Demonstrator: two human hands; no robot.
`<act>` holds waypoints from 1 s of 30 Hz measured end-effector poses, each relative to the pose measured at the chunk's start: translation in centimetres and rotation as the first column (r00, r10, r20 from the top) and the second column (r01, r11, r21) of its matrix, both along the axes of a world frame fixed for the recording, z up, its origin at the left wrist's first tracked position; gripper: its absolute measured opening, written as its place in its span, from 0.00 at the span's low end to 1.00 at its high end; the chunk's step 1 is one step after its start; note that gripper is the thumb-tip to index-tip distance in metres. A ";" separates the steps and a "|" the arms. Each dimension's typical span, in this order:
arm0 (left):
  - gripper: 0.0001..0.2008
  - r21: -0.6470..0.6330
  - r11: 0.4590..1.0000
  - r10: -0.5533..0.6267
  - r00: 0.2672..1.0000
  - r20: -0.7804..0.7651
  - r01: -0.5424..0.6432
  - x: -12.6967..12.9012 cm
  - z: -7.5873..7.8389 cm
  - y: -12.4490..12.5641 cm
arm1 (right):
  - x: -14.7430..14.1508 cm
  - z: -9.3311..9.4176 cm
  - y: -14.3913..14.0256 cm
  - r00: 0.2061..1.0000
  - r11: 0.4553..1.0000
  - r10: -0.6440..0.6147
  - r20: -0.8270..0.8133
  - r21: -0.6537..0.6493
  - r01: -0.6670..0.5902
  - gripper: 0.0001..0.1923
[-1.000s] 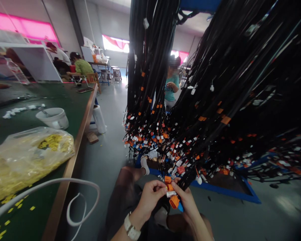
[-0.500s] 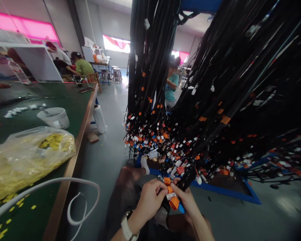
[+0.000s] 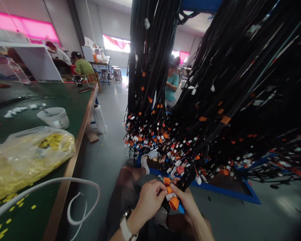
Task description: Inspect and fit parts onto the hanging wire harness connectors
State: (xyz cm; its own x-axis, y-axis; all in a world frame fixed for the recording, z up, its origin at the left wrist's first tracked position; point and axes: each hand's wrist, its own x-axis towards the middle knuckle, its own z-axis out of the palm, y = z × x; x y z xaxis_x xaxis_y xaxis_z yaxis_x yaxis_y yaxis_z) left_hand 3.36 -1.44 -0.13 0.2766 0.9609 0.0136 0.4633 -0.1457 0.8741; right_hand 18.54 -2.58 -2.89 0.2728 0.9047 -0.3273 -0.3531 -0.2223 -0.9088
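In the lower middle, my right hand (image 3: 187, 200) is closed round a bunch of wire harness ends. Out of its grip stick a large orange connector (image 3: 174, 203), a white connector (image 3: 170, 196) and a blue connector (image 3: 181, 209). My left hand (image 3: 150, 198), with a white-strapped watch on its wrist, pinches thumb and forefinger together at the left edge of a small orange connector (image 3: 169, 190). Another orange connector (image 3: 167, 181) sits just above the fingertips. What lies exactly between the left fingertips is hidden.
Thick bundles of black wire harnesses (image 3: 153, 60) hang ahead, over a blue frame (image 3: 251, 194). At left, a green-topped table (image 3: 77, 100) carries a bag of yellow pieces (image 3: 32, 157) and a white cup (image 3: 56, 117). A white cable (image 3: 72, 179) loops nearby. Several people sit or stand farther back.
Both hands stay almost in place, with the left wrist and the connectors shifting slightly left. In the background, a person in green has drawn an arm in.
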 end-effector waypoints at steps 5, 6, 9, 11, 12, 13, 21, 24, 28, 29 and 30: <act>0.05 -0.022 1.000 0.010 0.999 0.040 -0.009 0.0 -0.3 -0.1 | -0.1 0.1 -0.1 1.000 0.999 0.030 0.002 0.032 -0.031 0.19; 0.04 -0.048 0.999 0.007 0.998 0.060 -0.004 0.0 -0.5 -0.1 | 0.0 0.1 -0.1 0.999 0.999 0.043 -0.002 0.032 -0.043 0.19; 0.07 -0.149 0.988 -0.013 0.987 0.157 0.037 0.0 -0.9 0.0 | 0.3 0.1 -0.4 0.997 0.996 0.080 -0.004 0.028 -0.080 0.19; 0.12 -0.205 0.972 -0.064 0.968 0.241 0.115 0.0 -1.2 0.1 | 0.6 0.0 -0.6 0.995 0.994 0.100 -0.002 0.036 -0.100 0.19; 0.13 -0.227 0.960 -0.095 0.953 0.286 0.164 0.0 -1.4 0.1 | 0.7 0.0 -0.7 0.994 0.993 0.107 0.001 0.040 -0.107 0.19; 0.15 -0.247 0.944 -0.128 0.935 0.331 0.217 0.1 -1.5 0.2 | 0.8 -0.1 -0.8 0.993 0.992 0.115 0.002 0.043 -0.115 0.19; 0.18 -0.236 0.893 -0.254 0.861 0.441 0.384 -0.3 -1.5 0.4 | 0.5 0.2 -1.1 0.990 0.992 0.128 -0.063 0.023 -0.127 0.22; 0.17 -0.228 0.900 -0.256 0.874 0.414 0.371 -0.4 -1.2 0.3 | 0.3 0.7 -1.2 0.985 0.988 0.154 -0.072 0.027 -0.152 0.23; 0.16 -0.222 0.908 -0.249 0.885 0.392 0.354 -0.4 -1.0 0.1 | 0.2 1.2 -1.3 0.981 0.985 0.171 -0.089 0.016 -0.170 0.23; 0.16 -0.219 0.906 -0.257 0.883 0.394 0.362 -0.3 -1.0 0.1 | 0.2 1.3 -1.3 0.979 0.984 0.179 -0.101 0.018 -0.178 0.22; 0.16 -0.215 0.903 -0.266 0.878 0.398 0.371 -0.3 -1.0 0.0 | 0.3 1.3 -1.4 0.976 0.982 0.187 -0.112 0.020 -0.186 0.22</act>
State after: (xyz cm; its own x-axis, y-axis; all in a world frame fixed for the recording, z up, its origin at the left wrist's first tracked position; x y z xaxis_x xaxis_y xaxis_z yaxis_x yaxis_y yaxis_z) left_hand 3.05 -1.42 -1.10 0.5956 0.7988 -0.0844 0.0887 0.0389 0.9953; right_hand 18.82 -3.96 -1.57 0.0607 0.9392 -0.3379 -0.4066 -0.2860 -0.8677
